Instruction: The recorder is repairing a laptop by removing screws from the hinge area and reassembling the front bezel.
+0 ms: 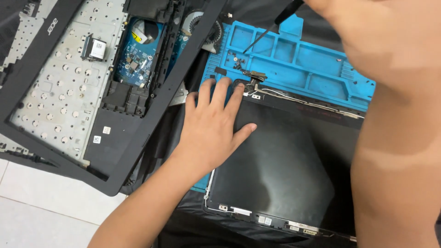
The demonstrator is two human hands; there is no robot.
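On the blue mat (321,69), we work at the screen panel's (285,170) hinge (252,76).
Left hand (213,126) lies spread flat on the panel; right hand (386,36), seemingly gripping the screwdriver (271,27), must seat its tip squarely.

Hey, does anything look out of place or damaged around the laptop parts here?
The laptop's upper case lies upside down and askew, overhanging the table edge. Loose screws sit scattered on the blue mat, and a thin cable trails free along the screen panel.

One head-worn camera looks steeply down from close above the laptop screen panel (285,170) and blue work mat (317,64).
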